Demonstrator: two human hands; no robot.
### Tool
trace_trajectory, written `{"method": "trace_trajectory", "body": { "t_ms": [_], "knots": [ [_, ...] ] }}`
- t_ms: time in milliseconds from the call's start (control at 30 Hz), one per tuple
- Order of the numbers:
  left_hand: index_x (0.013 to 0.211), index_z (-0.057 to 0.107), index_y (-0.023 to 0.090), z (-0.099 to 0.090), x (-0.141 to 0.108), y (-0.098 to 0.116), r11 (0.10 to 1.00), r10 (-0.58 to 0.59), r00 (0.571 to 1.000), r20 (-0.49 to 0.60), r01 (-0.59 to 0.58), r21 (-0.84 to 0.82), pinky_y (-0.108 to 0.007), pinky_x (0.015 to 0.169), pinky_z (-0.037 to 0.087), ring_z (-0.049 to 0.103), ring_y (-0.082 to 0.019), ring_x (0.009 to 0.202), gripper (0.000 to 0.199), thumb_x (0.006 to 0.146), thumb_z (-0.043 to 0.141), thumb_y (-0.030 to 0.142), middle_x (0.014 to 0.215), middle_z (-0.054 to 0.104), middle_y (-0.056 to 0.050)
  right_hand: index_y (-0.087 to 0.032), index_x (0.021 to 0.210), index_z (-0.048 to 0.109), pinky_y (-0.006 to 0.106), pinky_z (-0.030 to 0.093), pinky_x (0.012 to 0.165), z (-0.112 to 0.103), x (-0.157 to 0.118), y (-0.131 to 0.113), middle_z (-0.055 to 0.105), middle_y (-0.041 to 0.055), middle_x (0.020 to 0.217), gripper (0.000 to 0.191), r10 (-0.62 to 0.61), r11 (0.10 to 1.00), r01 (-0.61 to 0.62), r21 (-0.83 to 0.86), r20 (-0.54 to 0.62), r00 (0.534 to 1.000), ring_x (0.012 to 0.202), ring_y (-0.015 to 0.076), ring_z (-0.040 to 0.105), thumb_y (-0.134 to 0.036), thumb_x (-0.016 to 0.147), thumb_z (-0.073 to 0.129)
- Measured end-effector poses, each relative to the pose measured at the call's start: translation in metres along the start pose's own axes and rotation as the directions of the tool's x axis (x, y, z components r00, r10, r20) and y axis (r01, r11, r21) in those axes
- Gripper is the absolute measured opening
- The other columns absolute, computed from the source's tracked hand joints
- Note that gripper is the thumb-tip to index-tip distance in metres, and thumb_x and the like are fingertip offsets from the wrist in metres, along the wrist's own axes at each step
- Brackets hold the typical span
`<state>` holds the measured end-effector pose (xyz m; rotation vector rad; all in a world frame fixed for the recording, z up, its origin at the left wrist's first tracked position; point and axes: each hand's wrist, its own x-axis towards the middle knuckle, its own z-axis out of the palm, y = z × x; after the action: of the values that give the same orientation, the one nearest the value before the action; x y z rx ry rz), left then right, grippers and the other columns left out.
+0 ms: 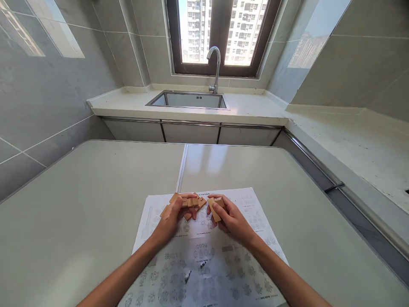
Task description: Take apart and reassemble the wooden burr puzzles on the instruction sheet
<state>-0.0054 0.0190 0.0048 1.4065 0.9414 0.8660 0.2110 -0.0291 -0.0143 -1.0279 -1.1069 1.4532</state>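
Note:
My left hand (174, 215) is closed around a notched wooden puzzle piece (190, 202). Beneath and beside it lie more wooden puzzle pieces (201, 201), partly hidden by the fingers; one carries a dark mark. In my right hand (230, 217), thumb and fingers grip a light wooden block (214, 209), with another wooden part showing behind the thumb. A small gap separates the two hands. Both are over the upper part of a large printed sheet (198, 243) covered with small diagrams. The sheet has creases and a couple of small torn spots.
The sheet lies on a pale table (79, 204) with a seam (182, 168) running away from me. Beyond it stands a white counter (128, 101) with a steel sink (188, 100) and faucet (217, 68) under a window. Another counter (367, 149) runs along the right side.

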Motion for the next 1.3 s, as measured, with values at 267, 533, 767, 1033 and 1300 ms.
{"method": "trace_trajectory", "body": {
  "t_ms": [267,533,767,1033,1300],
  "knots": [
    [0.068,0.045,0.021,0.003,0.004,0.003,0.875,-0.261,0.945,0.198,0.319,-0.366,-0.018,0.031,0.021,0.020,-0.005,0.034,0.071,0.089,0.038,0.089,0.051,0.033,0.008,-0.020,0.123,0.061,0.026,0.044,0.055,0.000,-0.003,0.006,0.067,-0.0003,0.071,0.038,-0.138,0.910,0.111,-0.400,-0.040,0.990,0.055,0.0144,0.053,-0.051,0.102,0.056],
    [0.093,0.061,0.019,0.003,0.003,-0.001,0.900,-0.292,0.935,0.203,0.340,-0.272,-0.018,0.036,0.031,0.021,-0.006,0.041,0.058,0.096,0.046,0.075,0.058,0.029,0.010,-0.026,0.129,0.067,0.028,0.048,0.068,-0.005,-0.005,0.019,0.075,0.0023,0.085,0.030,-0.340,0.550,0.338,-0.764,0.165,0.926,0.071,0.0177,0.067,-0.033,0.101,0.059],
    [0.126,0.064,0.018,0.003,0.001,-0.003,0.923,-0.269,0.926,0.263,0.326,-0.206,-0.021,0.041,0.038,0.028,-0.008,0.047,0.052,0.097,0.058,0.060,0.067,0.036,0.008,-0.023,0.113,0.072,0.031,0.052,0.075,-0.004,-0.005,0.022,0.079,0.0069,0.093,0.018,-0.382,0.505,0.350,-0.789,0.159,0.910,0.082,0.0216,0.073,-0.029,0.102,0.059],
    [0.136,0.057,0.018,0.004,-0.001,0.000,0.937,-0.255,0.922,0.292,0.310,-0.159,-0.024,0.046,0.042,0.033,-0.011,0.051,0.057,0.100,0.053,0.062,0.066,0.043,0.006,-0.024,0.111,0.074,0.026,0.048,0.065,-0.005,-0.006,0.022,0.074,0.0039,0.084,0.021,-0.416,0.444,0.392,-0.806,0.202,0.887,0.068,0.0160,0.066,-0.029,0.104,0.056],
    [0.129,0.054,0.018,0.006,0.000,0.004,0.944,-0.236,0.923,0.305,0.292,-0.153,-0.024,0.046,0.040,0.028,-0.009,0.048,0.056,0.100,0.050,0.066,0.063,0.039,0.008,-0.022,0.105,0.070,0.029,0.042,0.060,-0.004,-0.005,0.010,0.061,0.0013,0.079,0.033,-0.349,0.745,0.195,-0.638,-0.123,0.929,0.059,0.0145,0.048,-0.051,0.103,0.056]
  ]
}}
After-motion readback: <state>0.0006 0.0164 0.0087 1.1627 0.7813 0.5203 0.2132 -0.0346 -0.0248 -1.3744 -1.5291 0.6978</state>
